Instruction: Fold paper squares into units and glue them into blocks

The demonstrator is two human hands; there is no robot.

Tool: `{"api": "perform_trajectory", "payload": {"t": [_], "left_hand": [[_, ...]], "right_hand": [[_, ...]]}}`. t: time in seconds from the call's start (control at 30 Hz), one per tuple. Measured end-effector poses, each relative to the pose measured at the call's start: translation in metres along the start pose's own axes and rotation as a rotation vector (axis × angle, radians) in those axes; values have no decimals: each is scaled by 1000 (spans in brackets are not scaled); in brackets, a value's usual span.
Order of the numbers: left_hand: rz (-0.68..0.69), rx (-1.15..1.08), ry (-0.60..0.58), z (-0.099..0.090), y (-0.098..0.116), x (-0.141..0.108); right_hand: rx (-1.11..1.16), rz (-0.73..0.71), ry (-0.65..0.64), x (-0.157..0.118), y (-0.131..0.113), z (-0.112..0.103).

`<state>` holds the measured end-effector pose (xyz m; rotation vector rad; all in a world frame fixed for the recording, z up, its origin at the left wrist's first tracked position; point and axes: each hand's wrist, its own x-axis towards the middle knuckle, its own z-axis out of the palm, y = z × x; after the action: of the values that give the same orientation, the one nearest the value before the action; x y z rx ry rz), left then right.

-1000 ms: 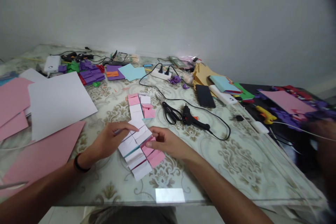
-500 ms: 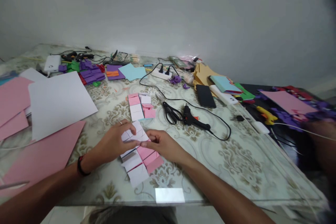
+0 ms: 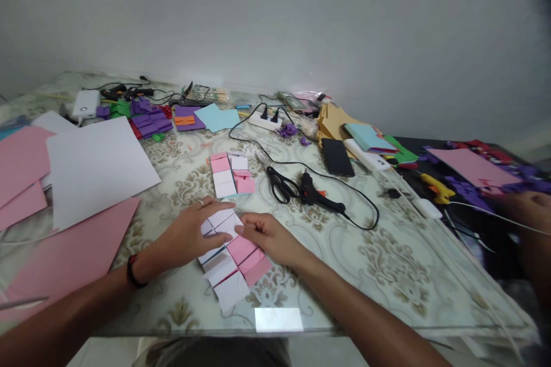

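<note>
A pink-and-white piece of folded paper (image 3: 224, 266), divided into square flaps, lies at a slant near the table's front. Over its upper left part my left hand (image 3: 193, 235) rests with thumb and fingers spread, white squares showing between them. On the opposite side, my right hand (image 3: 269, 238) has its thumb and curled fingers closed on the paper's upper right edge. Some right fingertips are hidden. Just beyond my hands sits a second pink-and-white folded paper (image 3: 222, 183), apart from the first.
Scissors (image 3: 282, 184) and a black glue gun (image 3: 321, 195) with a looping cord lie to the right, below a phone (image 3: 338, 157). White sheet (image 3: 101, 169) and pink sheet (image 3: 81, 258) cover the left. A power strip (image 3: 264, 120) stands behind. Another person's hand (image 3: 527, 209) is far right.
My left thumb and fingers have spread from a near pinch at the paper's middle. The folded paper has shifted slightly toward the lower right. The other person's hand has moved slightly.
</note>
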<state>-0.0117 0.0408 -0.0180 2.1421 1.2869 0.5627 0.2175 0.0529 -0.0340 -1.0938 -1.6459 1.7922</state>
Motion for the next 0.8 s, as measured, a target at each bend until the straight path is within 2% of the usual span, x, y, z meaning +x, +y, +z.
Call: {"api": "perform_trajectory", "payload": {"t": [0.23,0.4,0.53,0.8], "left_hand": [[0,4,47,-3,-1,1],[-37,30,189,-9,-2,5],[-80,27,256,-10,-4,6],[-134,-19,236,-6,-3,6]], "right_hand": [[-22,-24,2,-1,-3,-3],[27,-36,-42,0,-4,-9],[51,-73,2,1,-5,-11],[-110,-89,105,0,-5,-11]]}}
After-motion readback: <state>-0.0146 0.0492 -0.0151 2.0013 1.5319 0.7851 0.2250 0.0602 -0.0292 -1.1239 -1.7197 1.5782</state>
